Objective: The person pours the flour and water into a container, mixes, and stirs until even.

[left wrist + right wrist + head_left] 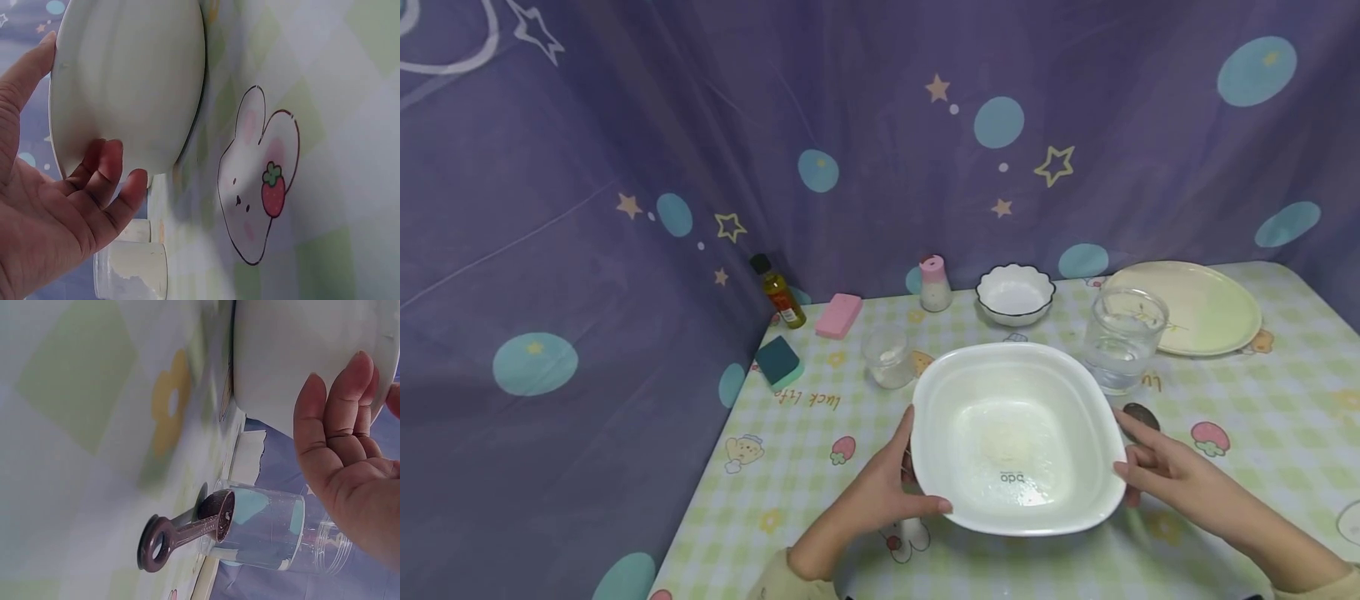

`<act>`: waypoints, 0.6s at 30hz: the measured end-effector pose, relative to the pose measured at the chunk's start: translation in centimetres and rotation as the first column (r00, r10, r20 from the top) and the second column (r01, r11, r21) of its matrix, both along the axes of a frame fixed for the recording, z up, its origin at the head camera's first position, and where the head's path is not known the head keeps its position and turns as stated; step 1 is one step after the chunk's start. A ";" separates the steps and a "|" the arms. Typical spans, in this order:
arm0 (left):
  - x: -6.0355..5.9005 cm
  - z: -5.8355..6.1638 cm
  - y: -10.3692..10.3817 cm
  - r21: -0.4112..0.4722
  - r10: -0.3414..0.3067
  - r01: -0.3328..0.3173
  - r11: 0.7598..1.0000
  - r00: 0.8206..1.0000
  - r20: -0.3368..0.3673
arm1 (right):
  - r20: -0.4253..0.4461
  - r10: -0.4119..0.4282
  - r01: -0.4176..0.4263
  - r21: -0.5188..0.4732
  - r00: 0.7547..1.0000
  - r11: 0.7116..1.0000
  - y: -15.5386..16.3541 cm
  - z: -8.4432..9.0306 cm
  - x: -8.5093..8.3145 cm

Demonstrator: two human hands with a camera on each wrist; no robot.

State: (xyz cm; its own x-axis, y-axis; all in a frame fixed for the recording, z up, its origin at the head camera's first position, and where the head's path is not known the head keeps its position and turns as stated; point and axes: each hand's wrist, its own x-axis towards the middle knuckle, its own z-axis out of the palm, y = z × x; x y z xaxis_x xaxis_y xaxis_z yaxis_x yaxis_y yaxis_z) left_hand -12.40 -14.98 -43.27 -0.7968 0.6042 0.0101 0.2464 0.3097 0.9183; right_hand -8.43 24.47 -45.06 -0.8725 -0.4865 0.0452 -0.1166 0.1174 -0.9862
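Observation:
A white rounded-square basin (951,387) stands at the front of the table, a pale patch (1006,443) on its bottom above some dark lettering. My left hand (883,483) grips its left side, thumb on the rim; in the left wrist view the fingers (103,165) curl against the outer wall. On the right side my right hand (1165,467) holds the rim, with curled fingers (342,403) under it in the right wrist view. Beside that hand lies a dark brown measuring spoon (215,515) with a ring-ended handle. Whether the basin's base touches the cloth, I cannot tell.
Behind the basin are a glass jar of clear liquid (1120,350), a large pale plate (1217,312), a scalloped white bowl (1015,293), a pink-topped shaker (935,287) and a small clear tub (887,358). Further left are a pink block (838,317), a green sponge (778,362) and an oil bottle (781,296).

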 end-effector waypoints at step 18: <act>0.2 0.3 0.1 0.018 0.000 -0.001 1.000 0.999 0.046 | -0.152 -0.176 0.210 0.248 0.973 0.946 2.1 1.2 -1.7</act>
